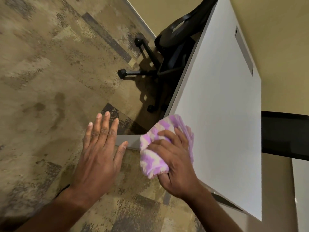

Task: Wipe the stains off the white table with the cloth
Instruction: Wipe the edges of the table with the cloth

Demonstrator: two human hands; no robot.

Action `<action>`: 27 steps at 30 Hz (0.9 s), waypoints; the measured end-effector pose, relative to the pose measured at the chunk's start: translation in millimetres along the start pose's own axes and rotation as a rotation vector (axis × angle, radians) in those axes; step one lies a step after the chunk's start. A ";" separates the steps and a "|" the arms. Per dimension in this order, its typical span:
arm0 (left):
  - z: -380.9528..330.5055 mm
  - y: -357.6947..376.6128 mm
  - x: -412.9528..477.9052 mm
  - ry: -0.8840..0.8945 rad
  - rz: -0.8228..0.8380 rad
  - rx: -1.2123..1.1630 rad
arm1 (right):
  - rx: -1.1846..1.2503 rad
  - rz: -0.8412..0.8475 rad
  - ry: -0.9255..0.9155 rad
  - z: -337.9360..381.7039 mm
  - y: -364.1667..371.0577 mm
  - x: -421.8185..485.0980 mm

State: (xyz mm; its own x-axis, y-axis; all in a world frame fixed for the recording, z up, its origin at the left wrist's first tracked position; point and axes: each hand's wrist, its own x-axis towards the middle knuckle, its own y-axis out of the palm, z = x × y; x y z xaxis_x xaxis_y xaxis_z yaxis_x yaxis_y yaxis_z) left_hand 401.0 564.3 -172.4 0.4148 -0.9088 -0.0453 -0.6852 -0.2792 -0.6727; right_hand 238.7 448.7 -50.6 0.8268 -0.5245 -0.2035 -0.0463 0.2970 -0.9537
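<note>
The white table (pixel 222 101) fills the right half of the view, its near corner at the lower middle. A bunched purple-and-white cloth (pixel 153 148) lies pressed on that corner, with my right hand (pixel 173 163) gripping it from above. My left hand (pixel 100 148) hovers flat with fingers spread, just left of the table's corner, above the floor; its thumb tip is next to the grey table edge. No stains show on the bare white surface.
A black wheeled office chair (pixel 167 52) is tucked under the table's far left side. Mottled brown carpet (pixel 50 64) covers the left. A dark panel (pixel 284 136) sticks out past the table's right edge. A grey slot (pixel 244 51) runs along the table's far side.
</note>
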 end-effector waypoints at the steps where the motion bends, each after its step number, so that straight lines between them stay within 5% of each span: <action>1: 0.5 -1.4 0.8 -0.003 -0.004 0.000 | 0.018 0.006 -0.009 -0.5 -0.2 -2.9; 13: 2.8 -14.6 8.3 -0.021 0.008 -0.028 | -0.027 0.028 -0.081 -11.1 0.8 -11.3; 22: 8.2 -13.3 2.1 -0.005 0.048 -0.047 | -0.101 -0.336 0.293 -67.6 -20.7 86.0; 27: 19.7 -10.9 0.8 0.000 0.060 -0.002 | -0.224 -0.241 0.409 -56.7 -24.2 107.6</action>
State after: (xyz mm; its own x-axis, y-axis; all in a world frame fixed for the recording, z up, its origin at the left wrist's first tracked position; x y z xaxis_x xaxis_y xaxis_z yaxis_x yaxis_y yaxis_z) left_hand 420.6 572.8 -179.7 0.3727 -0.9240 -0.0858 -0.7099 -0.2243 -0.6676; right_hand 297.0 339.8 -62.0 0.5446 -0.8387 0.0003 -0.0379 -0.0249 -0.9990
